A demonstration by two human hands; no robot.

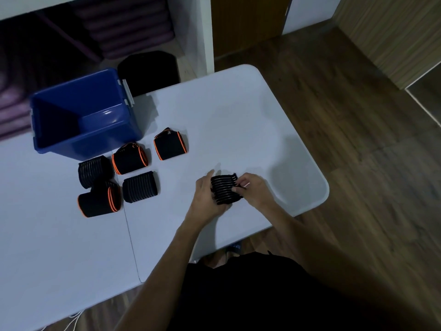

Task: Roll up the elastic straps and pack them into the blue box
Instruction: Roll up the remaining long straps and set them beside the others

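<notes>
There is a lot of bare table (238,120) between the two hands and the blue box (83,115), so a hand can go straight across there. Five rolled straps (130,158) sit close together right in front of the box, in the way on that side. The box is open on top. A black stool (149,70) stands behind the box.

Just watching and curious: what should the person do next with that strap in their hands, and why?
Probably finish the roll and press its loose end down. Both the left hand and the right hand grip the ribbed strap, whose end seems to stick out at the right fingertips. Five rolled straps lie beside the blue box, which looks empty.
</notes>
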